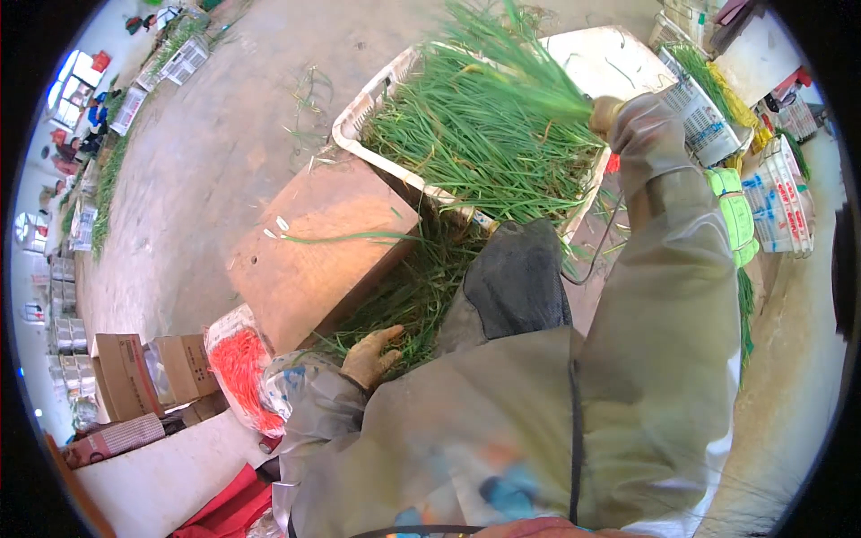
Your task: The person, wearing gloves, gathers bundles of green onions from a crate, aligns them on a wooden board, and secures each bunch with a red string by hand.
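Note:
My right hand point(606, 115), gloved, is closed round the lower end of a bunch of chives point(538, 76), long and green and blurred by motion. It reaches over the right side of a white plastic crate point(381, 160) heaped with more chives point(475, 143). Near my lap my left hand point(371, 357), in a tan glove, has its fingers apart with nothing in them. Loose green leaves point(404, 305) lie just beside it, in the shade of a wooden block point(323, 242). A few leaf scraps rest on the block's top.
Red strips point(242, 372) fill a white bag at my left, near cardboard boxes point(126, 377). A white board point(610, 63) lies beyond the crate. More crates point(704, 108) and a light green bundle point(735, 215) stand at right. Other people point(67, 152) sit far left.

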